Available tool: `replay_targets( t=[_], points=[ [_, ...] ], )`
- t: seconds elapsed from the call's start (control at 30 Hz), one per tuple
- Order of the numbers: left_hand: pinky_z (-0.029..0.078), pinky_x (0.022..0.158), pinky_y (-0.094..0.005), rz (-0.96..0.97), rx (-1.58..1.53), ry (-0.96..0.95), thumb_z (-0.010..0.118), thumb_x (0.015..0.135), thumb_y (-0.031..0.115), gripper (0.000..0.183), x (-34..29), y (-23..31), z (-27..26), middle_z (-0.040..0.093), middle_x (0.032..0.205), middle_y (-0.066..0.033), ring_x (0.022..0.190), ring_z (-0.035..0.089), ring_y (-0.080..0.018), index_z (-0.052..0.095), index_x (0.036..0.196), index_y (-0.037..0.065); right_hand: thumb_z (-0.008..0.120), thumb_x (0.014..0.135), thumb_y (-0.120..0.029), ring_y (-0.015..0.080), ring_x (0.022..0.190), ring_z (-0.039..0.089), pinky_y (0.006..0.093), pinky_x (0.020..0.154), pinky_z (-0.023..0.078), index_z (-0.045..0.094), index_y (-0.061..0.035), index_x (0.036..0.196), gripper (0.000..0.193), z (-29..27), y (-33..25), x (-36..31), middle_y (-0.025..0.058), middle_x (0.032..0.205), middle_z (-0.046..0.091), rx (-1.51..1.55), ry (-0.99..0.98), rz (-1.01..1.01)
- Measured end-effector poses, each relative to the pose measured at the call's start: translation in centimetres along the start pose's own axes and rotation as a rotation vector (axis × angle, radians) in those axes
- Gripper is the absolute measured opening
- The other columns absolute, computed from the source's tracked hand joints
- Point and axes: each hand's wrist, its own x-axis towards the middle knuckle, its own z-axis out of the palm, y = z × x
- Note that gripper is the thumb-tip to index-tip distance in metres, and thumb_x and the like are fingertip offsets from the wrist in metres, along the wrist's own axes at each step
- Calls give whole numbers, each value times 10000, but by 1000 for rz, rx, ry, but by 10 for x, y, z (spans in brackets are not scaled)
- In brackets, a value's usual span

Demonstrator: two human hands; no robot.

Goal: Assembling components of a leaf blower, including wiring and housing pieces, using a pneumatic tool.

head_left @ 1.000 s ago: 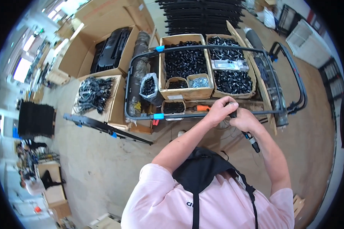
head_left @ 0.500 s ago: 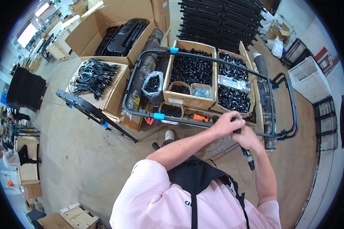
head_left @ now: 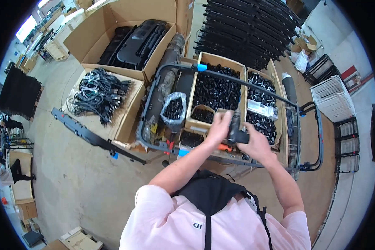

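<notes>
My right hand [head_left: 257,146] is closed on a black power tool [head_left: 238,136], blurred, with a bulky end and a narrower body pointing away from me. My left hand [head_left: 220,128] is at the tool's left side, its fingers drawn together; what they pinch is too smeared to make out. Both hands hover over the near edge of a wooden box [head_left: 196,124] of black plastic parts. Beneath them runs a black tubular frame [head_left: 258,88] with blue clips, lying across the boxes. A small bin of dark little pieces [head_left: 203,114] stands just left of my left hand.
A clear bag of black parts [head_left: 173,109] and a heap of cables [head_left: 99,95] lie to the left. Behind them stands a carton of black panels [head_left: 138,43]. A second black frame [head_left: 91,135] leans at left. Stacked black racks [head_left: 246,33] rise at the back.
Both hands have left the near rail and moved left and away from me, over the boxes. A black tool now shows between them. The blue-ringed tool that hung below my right hand is out of sight.
</notes>
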Motion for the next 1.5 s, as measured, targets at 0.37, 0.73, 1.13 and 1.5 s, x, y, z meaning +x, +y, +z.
replay_targets(
  t=[0.37, 0.73, 1.13, 1.5],
  points=[
    [547, 861, -441, -120, 591, 182, 677, 934, 657, 691, 119, 10, -118, 747, 1007, -233, 968, 727, -323, 710, 1045, -25, 827, 788, -267, 440, 939, 730, 519, 797, 608, 386, -34, 1504, 873, 123, -29, 168, 271, 1144, 689, -146, 21, -262],
    [522, 913, -558, -108, 948, 249, 573, 995, 643, 679, 177, 24, -155, 727, 1043, -320, 1052, 688, -498, 696, 997, -25, 837, 759, -301, 444, 985, 719, 522, 859, 596, 414, -62, 1501, 887, 151, -40, 248, 260, 1160, 698, -94, -45, -229],
    [528, 852, -558, -11, 973, 221, 577, 1000, 623, 685, 192, 15, -159, 721, 968, -331, 976, 696, -507, 678, 962, -54, 849, 769, -302, 422, 983, 728, 504, 847, 602, 410, -19, 1478, 881, 158, -28, 258, 251, 1150, 703, -27, -2, -242],
    [524, 894, -543, -43, 988, 216, 591, 991, 611, 667, 196, 28, -156, 722, 1020, -330, 1028, 694, -495, 675, 997, -50, 835, 784, -278, 434, 971, 729, 493, 848, 604, 428, 16, 1413, 805, 159, -28, 261, 269, 1104, 711, 43, 10, -226]
  ],
)
